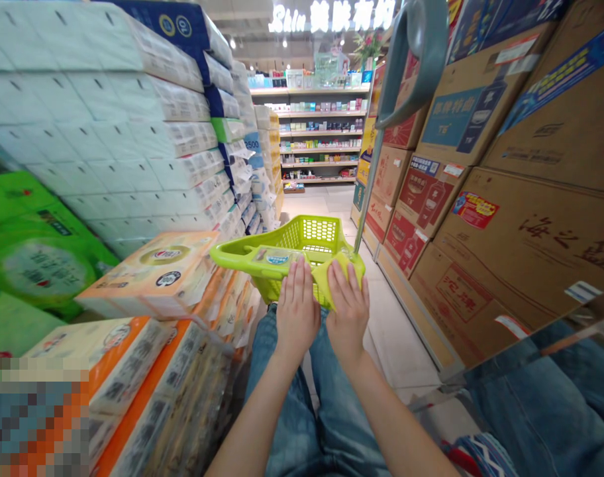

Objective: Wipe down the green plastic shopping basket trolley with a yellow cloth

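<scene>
A lime-green shopping basket (281, 232) with perforated walls stands before my knees. Its tall grey pull handle (434, 63) rises at the right on a thin metal rod. My left hand (299, 305) lies flat on the basket's near rim, fingers stretched forward, just beside a clear label panel (277, 259). On the right part of the same rim, my right hand (349, 305) presses a yellow cloth (324, 281) against the plastic, its fingers bent over the cloth. Part of the cloth is hidden under that hand. No goods show inside the visible part of the basket.
Stacked white tissue packs (83, 99) wall the left side, with orange tissue packs (153, 265) lower down. Cardboard cartons (530, 232) are piled on the right. A pale tiled floor (326, 199) runs to stocked shelves (322, 114) at the back.
</scene>
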Demonstrator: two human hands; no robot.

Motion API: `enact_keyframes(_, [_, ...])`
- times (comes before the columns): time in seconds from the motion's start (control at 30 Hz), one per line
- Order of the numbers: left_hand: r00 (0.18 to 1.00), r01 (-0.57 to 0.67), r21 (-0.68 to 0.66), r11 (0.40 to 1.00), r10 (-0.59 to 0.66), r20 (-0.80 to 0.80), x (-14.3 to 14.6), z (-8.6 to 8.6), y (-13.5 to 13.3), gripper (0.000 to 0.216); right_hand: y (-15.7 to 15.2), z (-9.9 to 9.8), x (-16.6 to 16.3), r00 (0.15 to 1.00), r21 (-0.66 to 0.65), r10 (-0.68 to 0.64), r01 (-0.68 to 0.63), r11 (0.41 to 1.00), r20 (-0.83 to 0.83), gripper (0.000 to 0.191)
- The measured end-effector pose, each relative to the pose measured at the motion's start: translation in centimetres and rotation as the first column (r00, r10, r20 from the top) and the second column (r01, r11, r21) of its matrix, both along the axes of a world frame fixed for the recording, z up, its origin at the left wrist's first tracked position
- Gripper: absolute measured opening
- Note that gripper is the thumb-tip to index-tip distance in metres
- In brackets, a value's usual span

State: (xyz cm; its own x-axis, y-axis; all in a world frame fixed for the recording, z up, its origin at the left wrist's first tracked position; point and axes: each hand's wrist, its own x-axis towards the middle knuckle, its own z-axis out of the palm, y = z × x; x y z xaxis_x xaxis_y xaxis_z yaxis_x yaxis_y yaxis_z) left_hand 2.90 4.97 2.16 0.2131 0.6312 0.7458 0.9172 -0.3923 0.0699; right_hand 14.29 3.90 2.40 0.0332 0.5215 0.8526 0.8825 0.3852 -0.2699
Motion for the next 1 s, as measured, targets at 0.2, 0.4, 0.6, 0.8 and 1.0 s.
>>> enact_keyframes(0.2, [1.000, 0.015, 0.003, 1.000, -0.015, -0.015, -0.2, -0.1, 0.0, 0.074, -0.5, 0.0, -0.3, 0.993, -0.008, 0.046, -0.045, 0.999, 0.108, 0.062])
enact_keyframes(0.4, [1.000, 0.006, -0.004, 1.000, -0.006, 0.005, 0.1, 0.1, -0.1, 0.077, -1.0, -1.4, 3.7, 0.995, 0.002, 0.092, -0.092, 0.996, 0.038, 0.076])
enact_keyframes(0.6, [1.000, -0.001, 0.000, 1.000, 0.001, 0.009, 0.2, 0.0, 0.0, 0.078, -0.4, -0.1, 3.0, 0.992, -0.051, 0.010, -0.016, 0.999, -0.129, 0.086])
enact_keyframes(0.8, [1.000, 0.014, 0.014, 1.000, -0.014, 0.011, -0.1, -0.2, 0.0, 0.072, -0.8, 0.7, -1.4, 0.996, -0.083, 0.041, -0.034, 0.996, 0.075, 0.065])
enact_keyframes(1.0, [1.000, 0.025, 0.022, 0.999, -0.025, 0.004, -0.3, -0.2, 0.0, 0.073, -1.2, 0.0, -0.1, 0.988, -0.053, 0.085, -0.079, 0.995, 0.129, 0.065])
